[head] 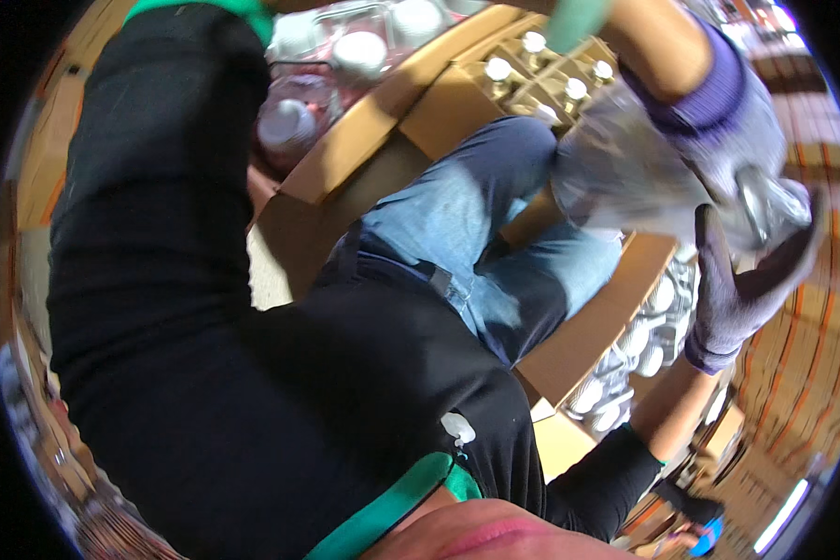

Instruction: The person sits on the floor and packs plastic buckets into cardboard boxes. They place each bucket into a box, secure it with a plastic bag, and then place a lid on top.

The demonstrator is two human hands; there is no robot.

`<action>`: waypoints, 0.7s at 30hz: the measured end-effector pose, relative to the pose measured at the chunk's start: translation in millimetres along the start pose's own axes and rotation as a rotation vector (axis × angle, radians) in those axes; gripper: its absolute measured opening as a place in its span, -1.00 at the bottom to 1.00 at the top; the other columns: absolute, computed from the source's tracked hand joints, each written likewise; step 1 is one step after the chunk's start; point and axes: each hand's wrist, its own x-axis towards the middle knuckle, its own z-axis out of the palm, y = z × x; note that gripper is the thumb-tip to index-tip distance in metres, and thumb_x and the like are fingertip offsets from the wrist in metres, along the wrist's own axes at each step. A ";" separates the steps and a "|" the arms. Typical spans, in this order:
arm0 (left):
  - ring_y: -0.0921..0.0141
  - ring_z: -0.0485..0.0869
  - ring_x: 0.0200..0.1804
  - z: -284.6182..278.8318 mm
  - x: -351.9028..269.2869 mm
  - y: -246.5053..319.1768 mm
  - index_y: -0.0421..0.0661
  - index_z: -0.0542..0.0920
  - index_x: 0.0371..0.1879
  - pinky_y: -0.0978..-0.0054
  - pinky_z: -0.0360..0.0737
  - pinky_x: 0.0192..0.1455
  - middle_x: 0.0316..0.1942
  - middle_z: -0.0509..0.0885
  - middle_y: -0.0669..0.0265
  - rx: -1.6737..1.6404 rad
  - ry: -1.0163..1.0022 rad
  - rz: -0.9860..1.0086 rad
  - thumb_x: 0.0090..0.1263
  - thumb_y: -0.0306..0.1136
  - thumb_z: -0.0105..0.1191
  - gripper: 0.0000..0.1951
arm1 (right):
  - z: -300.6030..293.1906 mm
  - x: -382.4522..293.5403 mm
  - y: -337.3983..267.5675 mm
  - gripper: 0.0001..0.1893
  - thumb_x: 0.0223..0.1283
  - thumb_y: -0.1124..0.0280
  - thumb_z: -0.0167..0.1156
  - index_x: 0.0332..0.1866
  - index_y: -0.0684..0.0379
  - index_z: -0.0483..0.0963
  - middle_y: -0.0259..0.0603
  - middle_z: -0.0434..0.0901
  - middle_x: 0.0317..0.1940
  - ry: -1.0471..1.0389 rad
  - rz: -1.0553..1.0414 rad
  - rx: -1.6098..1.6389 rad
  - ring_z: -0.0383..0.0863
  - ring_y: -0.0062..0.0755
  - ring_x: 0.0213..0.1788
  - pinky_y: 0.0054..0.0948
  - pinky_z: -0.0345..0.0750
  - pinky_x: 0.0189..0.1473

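My left hand [742,150], in a grey-purple knit glove, comes in from the upper right and is closed on crumpled clear plastic film [777,203]. A blurred clear plastic bag or wrap [623,168] spreads beside it, above my knee; what it holds cannot be told. My right hand [752,294], gloved alike, is just below, thumb and fingers spread apart around the film's lower side. Near the bag stands a cardboard carton with dividers [455,105], holding several bottles with white caps [575,89].
At upper left, a cardboard box [350,147] holds pinkish clear containers with white lids [287,124]. Another box [595,329] at lower right has white-capped containers [633,343]. Stacked cardboard [798,350] stands at right; another person's arm [700,535] shows far below.
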 end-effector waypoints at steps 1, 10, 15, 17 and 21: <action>0.07 0.73 -0.17 6.5 -31.0 -13.1 -0.18 0.64 -0.06 0.23 0.67 -0.08 -0.26 0.72 -0.04 0.002 -0.046 -0.133 0.32 -0.06 0.18 -0.58 | 18.8 0.7 24.1 -0.16 -0.03 0.59 0.53 0.43 0.39 0.30 -0.02 0.62 0.17 -0.112 0.094 0.024 0.67 -0.21 0.12 -0.31 0.61 0.18; 0.06 0.73 -0.17 58.3 -287.6 -138.1 -0.15 0.65 -0.08 0.27 0.67 -0.12 -0.25 0.72 -0.03 -0.040 -0.180 -0.972 0.51 0.04 -0.01 -0.56 | -27.3 -15.9 107.5 -0.52 0.26 0.59 0.26 0.28 0.47 0.40 0.09 0.67 0.04 -0.092 0.299 0.574 0.75 -0.22 -0.01 -0.31 0.66 0.14; 0.04 0.73 -0.19 80.2 -383.9 -139.4 -0.16 0.66 -0.14 0.24 0.69 -0.14 -0.29 0.73 -0.01 -0.006 -0.195 -1.219 0.59 0.15 -0.15 -0.45 | -48.1 -25.4 114.6 -0.52 0.29 0.51 0.26 0.27 0.49 0.40 0.06 0.66 0.04 -0.052 0.334 0.527 0.71 -0.26 0.00 -0.32 0.66 0.10; 0.05 0.75 -0.22 35.4 -341.5 -87.1 -0.01 0.73 0.00 0.14 0.64 -0.01 -0.36 0.77 0.09 -0.555 -0.169 -1.670 0.51 0.19 -0.04 -0.48 | -65.8 -26.7 134.0 -0.53 0.28 0.46 0.25 0.24 0.48 0.41 0.02 0.62 0.04 -0.116 0.308 0.426 0.67 -0.26 0.03 -0.34 0.62 0.13; 0.30 0.71 -0.22 92.6 -388.8 -166.1 -0.02 0.75 -0.03 0.27 0.62 -0.10 -0.22 0.79 0.16 -0.042 -0.220 -1.271 0.38 0.14 0.15 -0.53 | -60.4 -12.6 112.8 -0.45 0.25 0.49 0.28 0.32 0.46 0.34 0.02 0.52 0.15 -0.038 0.340 0.418 0.62 -0.24 0.09 -0.32 0.60 0.16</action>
